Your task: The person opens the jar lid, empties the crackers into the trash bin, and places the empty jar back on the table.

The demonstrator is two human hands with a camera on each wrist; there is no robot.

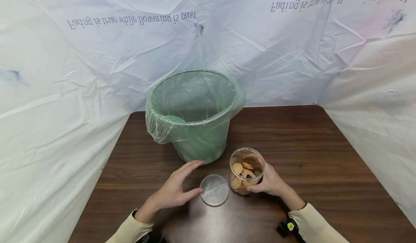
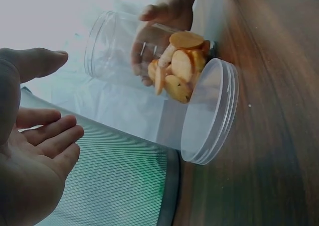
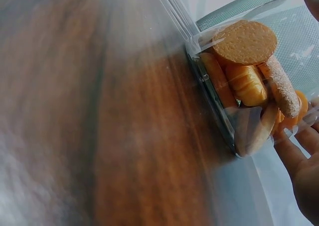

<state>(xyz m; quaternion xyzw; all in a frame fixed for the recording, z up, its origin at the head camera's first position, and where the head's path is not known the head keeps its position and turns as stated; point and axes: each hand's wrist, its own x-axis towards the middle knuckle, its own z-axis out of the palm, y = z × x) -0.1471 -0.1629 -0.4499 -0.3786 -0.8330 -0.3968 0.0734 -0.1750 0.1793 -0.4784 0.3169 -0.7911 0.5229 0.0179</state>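
Note:
My right hand (image 1: 271,179) grips a clear plastic jar (image 1: 233,170) from its right side, thumb in front and fingers round the far wall. The jar stands uncovered, with round and oblong biscuits (image 3: 245,43) heaped in its lower part. Just left of it a clear round lid (image 1: 214,190) lies flat on the table. My left hand (image 1: 173,192) hovers by that lid with nothing in it, fingers extended and thumb apart. In the left wrist view a gap shows between this hand and both lid and jar.
A mesh waste bin (image 1: 208,142), lined with a thin green translucent bag (image 1: 162,127), stands behind the lid on the dark wooden table (image 1: 308,149). White printed sheeting (image 1: 107,73) hangs round the table's back and sides.

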